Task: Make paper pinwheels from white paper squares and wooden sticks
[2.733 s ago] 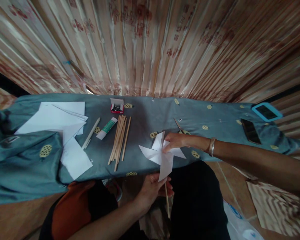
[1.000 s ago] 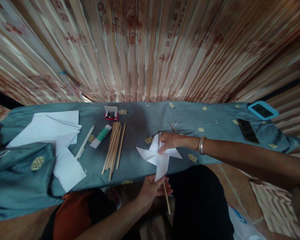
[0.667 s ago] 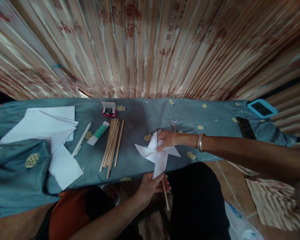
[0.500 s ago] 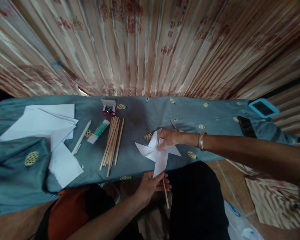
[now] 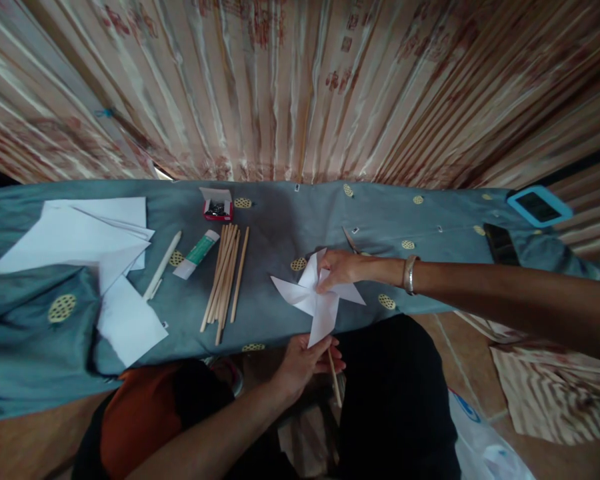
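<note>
A white paper pinwheel (image 5: pixel 306 293) with pointed blades lies over the front part of the table. My right hand (image 5: pixel 341 268), with a silver bangle at the wrist, is closed on it near the centre; the thumb and fingers press there. Below, at the table's front edge, my left hand (image 5: pixel 303 363) is closed round a thin wooden stick (image 5: pixel 336 387), touching the tip of the lowest blade. The stick's lower end sticks out beneath the fingers; its upper part is hidden behind the paper. Scissors (image 5: pixel 351 240), partly covered, lie just beyond my right hand.
Left of the pinwheel lie several wooden sticks (image 5: pixel 223 280), a green-and-white tube (image 5: pixel 197 255), a white pen (image 5: pixel 163 265) and white paper sheets (image 5: pixel 95 230). Behind them stands an open red box (image 5: pixel 217 208) of small dark pieces. A black phone (image 5: pixel 501 245) and a blue-framed device (image 5: pixel 540 206) are far right.
Both hands keep their hold on the pinwheel and stick, almost unmoved. The whole view has shifted slightly, with the table sitting a little higher.
</note>
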`<state>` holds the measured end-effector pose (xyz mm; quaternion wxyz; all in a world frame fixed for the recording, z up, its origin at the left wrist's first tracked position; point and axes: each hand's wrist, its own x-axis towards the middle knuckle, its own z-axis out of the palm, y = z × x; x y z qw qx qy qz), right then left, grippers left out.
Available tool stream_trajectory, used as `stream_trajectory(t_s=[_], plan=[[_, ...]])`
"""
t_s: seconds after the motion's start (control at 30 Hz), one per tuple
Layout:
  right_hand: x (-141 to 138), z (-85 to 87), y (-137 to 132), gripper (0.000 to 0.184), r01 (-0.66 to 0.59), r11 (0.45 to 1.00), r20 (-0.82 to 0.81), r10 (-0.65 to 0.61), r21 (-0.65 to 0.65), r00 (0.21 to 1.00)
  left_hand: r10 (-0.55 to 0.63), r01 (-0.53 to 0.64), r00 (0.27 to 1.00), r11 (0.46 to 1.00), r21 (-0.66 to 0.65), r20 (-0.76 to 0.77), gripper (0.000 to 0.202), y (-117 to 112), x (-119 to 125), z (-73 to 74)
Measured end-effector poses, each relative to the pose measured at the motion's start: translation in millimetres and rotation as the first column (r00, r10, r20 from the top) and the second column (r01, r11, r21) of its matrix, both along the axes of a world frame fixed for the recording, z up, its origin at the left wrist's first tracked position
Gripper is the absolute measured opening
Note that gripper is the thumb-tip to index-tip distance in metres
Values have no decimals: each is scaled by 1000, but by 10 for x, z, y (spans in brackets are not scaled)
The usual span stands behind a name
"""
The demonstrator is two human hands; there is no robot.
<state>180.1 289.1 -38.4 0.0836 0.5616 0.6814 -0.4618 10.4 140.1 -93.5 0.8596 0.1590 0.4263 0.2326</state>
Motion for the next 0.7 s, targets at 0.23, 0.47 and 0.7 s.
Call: stream_trajectory(t_s=[0.23,0.47,0.7], plan=[[14,94,-106,24,70,997,83,-71,18,994,-2,2,1000,999,33,-3,61,1,-24,43],[148,140,-183,51,277,937,-268,-329,-213,906,-30,31,999,998,49,-11,64,81,-70,184],[254,206,-176,60,500,835,-393,-549,-229,738,-7,8,1000,992,127,-7,63,199,-54,276]])
